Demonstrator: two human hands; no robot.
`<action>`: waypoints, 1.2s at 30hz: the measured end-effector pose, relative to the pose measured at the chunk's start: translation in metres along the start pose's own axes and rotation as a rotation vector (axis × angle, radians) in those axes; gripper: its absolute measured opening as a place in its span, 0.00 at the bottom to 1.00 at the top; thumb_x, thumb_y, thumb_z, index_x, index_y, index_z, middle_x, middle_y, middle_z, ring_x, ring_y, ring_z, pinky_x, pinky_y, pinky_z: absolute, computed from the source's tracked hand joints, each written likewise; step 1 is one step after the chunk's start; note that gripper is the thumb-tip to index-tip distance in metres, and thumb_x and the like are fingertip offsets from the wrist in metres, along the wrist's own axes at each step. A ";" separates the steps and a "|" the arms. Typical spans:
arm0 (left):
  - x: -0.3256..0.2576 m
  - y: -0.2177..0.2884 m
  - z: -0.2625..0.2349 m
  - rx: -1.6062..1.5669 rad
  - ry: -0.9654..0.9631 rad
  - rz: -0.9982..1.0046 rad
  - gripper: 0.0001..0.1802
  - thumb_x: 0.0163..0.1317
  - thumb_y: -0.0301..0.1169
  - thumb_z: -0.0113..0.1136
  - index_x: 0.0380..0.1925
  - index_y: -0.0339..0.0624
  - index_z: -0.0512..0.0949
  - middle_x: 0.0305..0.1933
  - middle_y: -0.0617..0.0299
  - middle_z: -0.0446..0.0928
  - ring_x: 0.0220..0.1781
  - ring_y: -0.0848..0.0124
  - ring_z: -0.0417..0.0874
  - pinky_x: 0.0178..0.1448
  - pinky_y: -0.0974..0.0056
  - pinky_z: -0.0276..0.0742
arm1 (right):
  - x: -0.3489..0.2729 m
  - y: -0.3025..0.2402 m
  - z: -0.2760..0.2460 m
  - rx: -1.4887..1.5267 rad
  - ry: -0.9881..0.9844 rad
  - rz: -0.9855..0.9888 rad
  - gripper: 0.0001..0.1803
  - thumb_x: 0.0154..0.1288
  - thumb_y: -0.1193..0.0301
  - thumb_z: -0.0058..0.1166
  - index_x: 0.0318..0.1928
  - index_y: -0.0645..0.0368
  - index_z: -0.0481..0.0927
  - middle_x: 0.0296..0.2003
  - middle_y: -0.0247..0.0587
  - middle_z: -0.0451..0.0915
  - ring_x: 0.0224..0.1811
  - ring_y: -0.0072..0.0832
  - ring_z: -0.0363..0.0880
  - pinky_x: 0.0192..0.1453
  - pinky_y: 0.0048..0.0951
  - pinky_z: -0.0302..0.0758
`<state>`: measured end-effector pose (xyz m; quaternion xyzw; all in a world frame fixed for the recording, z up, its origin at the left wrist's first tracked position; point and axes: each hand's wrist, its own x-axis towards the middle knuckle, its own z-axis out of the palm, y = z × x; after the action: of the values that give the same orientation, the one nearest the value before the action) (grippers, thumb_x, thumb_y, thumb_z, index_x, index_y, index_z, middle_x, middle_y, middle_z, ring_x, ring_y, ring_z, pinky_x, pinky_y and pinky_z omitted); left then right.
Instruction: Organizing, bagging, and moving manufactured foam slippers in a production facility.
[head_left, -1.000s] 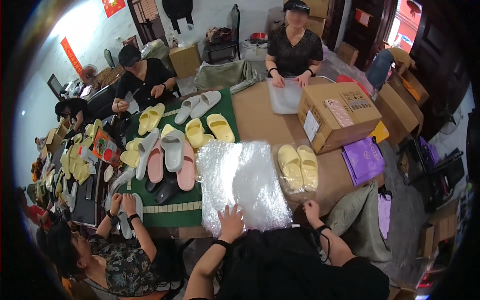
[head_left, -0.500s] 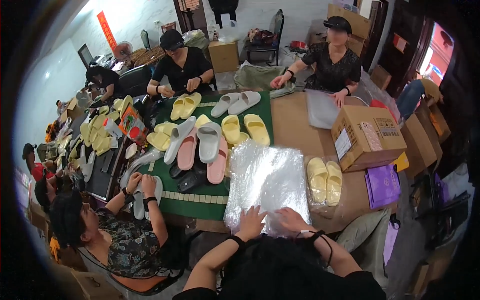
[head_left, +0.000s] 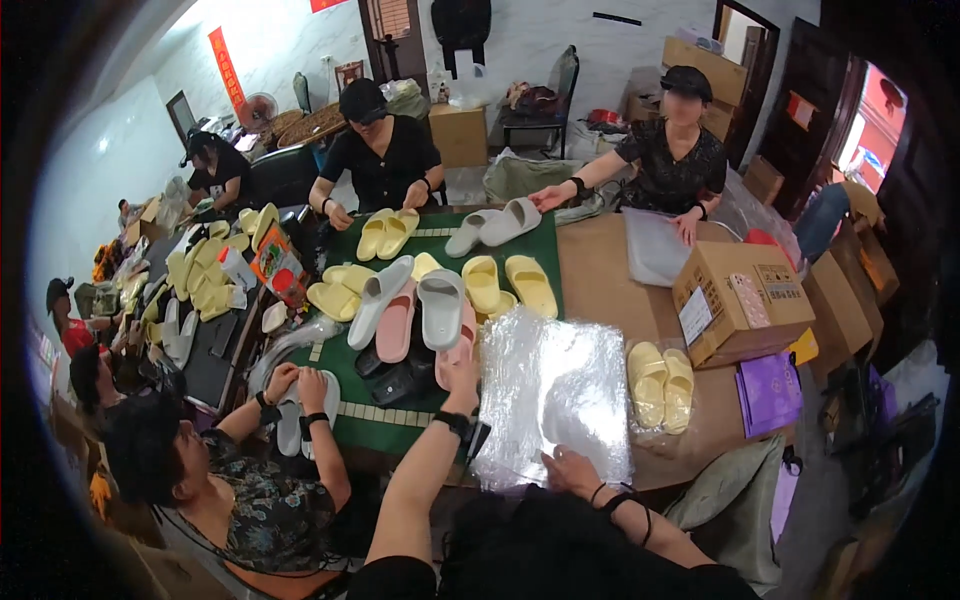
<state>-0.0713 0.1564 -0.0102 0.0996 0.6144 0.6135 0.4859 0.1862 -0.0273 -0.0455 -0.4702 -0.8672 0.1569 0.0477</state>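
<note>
Bags between hands (both touching)

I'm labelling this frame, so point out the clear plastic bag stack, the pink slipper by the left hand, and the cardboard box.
clear plastic bag stack (head_left: 555,395), head view, middle of the top sheet.
pink slipper (head_left: 458,350), head view, its edge just above the left hand.
cardboard box (head_left: 745,300), head view, its top flap.
</note>
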 end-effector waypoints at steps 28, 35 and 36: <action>-0.160 0.144 0.032 -0.134 0.084 0.895 0.20 0.54 0.19 0.50 0.49 0.31 0.63 0.55 0.46 0.58 0.56 0.56 0.64 0.55 0.59 0.65 | -0.026 0.046 0.026 0.265 0.099 -0.278 0.29 0.56 0.66 0.48 0.60 0.48 0.59 0.56 0.51 0.63 0.53 0.48 0.66 0.53 0.39 0.68; -0.220 0.119 0.019 0.624 0.418 1.397 0.23 0.46 0.11 0.54 0.45 0.35 0.67 0.58 0.39 0.56 0.56 0.44 0.65 0.55 0.53 0.66 | -0.027 0.051 0.020 0.243 0.027 -0.288 0.32 0.53 0.69 0.52 0.60 0.50 0.61 0.57 0.53 0.61 0.59 0.45 0.62 0.58 0.38 0.64; -0.228 0.116 0.018 0.619 0.412 1.460 0.22 0.47 0.12 0.54 0.44 0.35 0.67 0.58 0.39 0.56 0.56 0.43 0.66 0.55 0.53 0.66 | -0.027 0.052 0.020 0.263 0.031 -0.280 0.32 0.53 0.69 0.52 0.60 0.50 0.61 0.57 0.53 0.61 0.59 0.45 0.62 0.58 0.38 0.64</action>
<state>0.0024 0.0308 0.2010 0.4895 0.6133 0.5838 -0.2083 0.2383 -0.0274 -0.0795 -0.3370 -0.8954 0.2534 0.1434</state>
